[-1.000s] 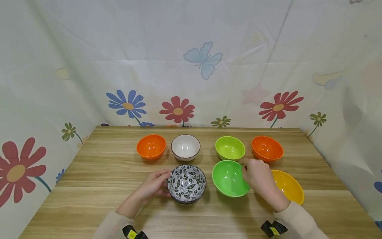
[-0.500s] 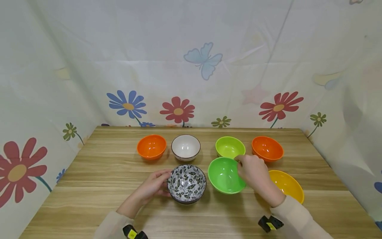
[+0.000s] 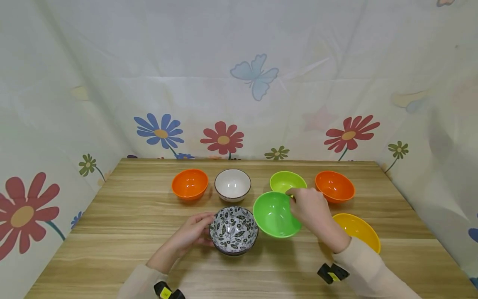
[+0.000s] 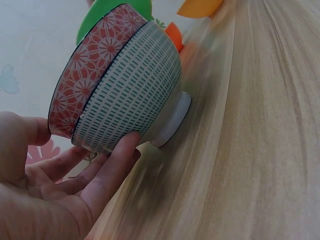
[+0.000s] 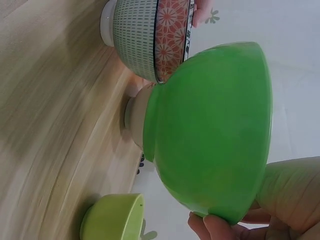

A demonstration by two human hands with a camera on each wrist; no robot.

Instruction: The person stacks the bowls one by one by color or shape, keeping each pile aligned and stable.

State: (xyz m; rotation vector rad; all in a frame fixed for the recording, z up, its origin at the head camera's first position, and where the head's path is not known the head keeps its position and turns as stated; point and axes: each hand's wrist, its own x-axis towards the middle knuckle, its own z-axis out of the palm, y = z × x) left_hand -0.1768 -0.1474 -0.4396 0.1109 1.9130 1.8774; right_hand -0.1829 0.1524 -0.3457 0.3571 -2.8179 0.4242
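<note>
A bowl with a black-and-white leaf pattern inside (image 3: 233, 230) is nested in a green-dashed bowl (image 4: 135, 85); its red floral band (image 4: 82, 75) shows above. The dashed bowl's foot stands on the table. My left hand (image 3: 193, 231) holds this stack from the left, thumb at the rim and fingers against the outer wall. Pinched at its right rim by my right hand (image 3: 310, 209), a bright green bowl (image 3: 275, 216) is held up off the table. It is right beside the stack and slightly higher. In the right wrist view, its base (image 5: 152, 122) overlaps a paler bowl behind.
Along the back stand an orange bowl (image 3: 189, 184), a white bowl (image 3: 232, 185), a lime bowl (image 3: 286, 181) and a red-orange bowl (image 3: 334, 186). A yellow bowl (image 3: 358, 232) is partly hidden by my right forearm. All are on the wooden table (image 3: 123, 216).
My right hand has carried the green bowl leftward and a little up, closer to the patterned stack. My left hand and the stack have stayed in place.
</note>
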